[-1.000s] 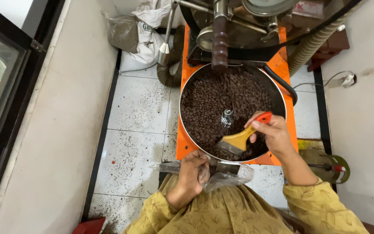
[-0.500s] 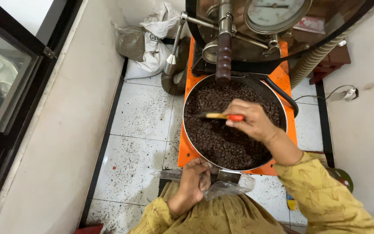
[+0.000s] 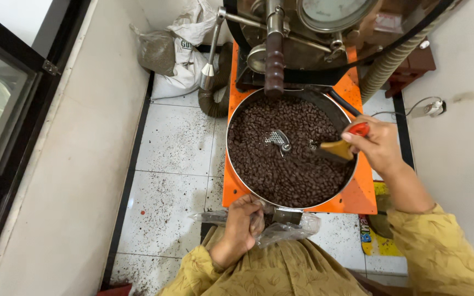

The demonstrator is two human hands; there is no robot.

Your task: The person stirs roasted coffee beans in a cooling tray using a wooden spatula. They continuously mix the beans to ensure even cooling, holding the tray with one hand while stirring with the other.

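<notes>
A round metal cooling tray [image 3: 237, 175] full of dark roasted coffee beans [image 3: 281, 164] sits on an orange base [image 3: 357, 197] under a roasting machine [image 3: 303, 33]. My right hand [image 3: 379, 145] grips a brush with a wooden and red handle [image 3: 342, 143]; its head rests in the beans at the tray's right side. My left hand [image 3: 243, 222] holds a clear plastic bag [image 3: 286, 230] at the tray's near outlet [image 3: 287, 215], just below the rim.
White sacks [image 3: 185, 49] lean in the far corner on a tiled floor [image 3: 171, 164] littered with chaff. A ribbed hose [image 3: 385, 66] runs down on the right beside a white wall. A dark door frame [image 3: 6, 164] stands to the left.
My right hand has swept the brush from the tray's middle over to its right edge. The view has tilted and come closer. My left hand stays on the bag.
</notes>
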